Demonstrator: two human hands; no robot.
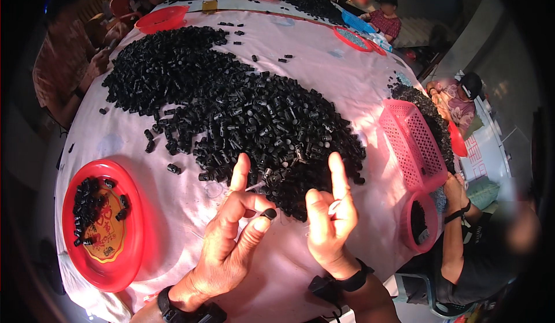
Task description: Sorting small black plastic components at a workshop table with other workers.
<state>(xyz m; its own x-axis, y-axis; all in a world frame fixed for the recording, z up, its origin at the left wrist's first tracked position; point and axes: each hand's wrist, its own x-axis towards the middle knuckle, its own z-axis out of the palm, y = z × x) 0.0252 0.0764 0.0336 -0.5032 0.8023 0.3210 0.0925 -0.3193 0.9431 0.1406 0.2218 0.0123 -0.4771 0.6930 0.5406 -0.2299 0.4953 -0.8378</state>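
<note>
A large heap of small black cylindrical plastic caps (pixel 260 120) covers the middle of the table in front of me. My left hand (pixel 231 230), over the cloth at the heap's near edge, pinches one black cap (pixel 269 213) between thumb and a finger. Its index finger points up. To its right, my right hand (pixel 330 227) also has the index finger raised, while the thumb and other fingers are curled together. Something small and pale shows at that pinch, too small to name.
A red plate (pixel 130 248) with some black caps on it stands at the left. On the right are a pink perforated basket (pixel 390 144) and a round pink container (pixel 411 230) with dark contents. A red tray (pixel 162 19) lies farther back. Several people sit around the pink-covered table (pixel 173 207).
</note>
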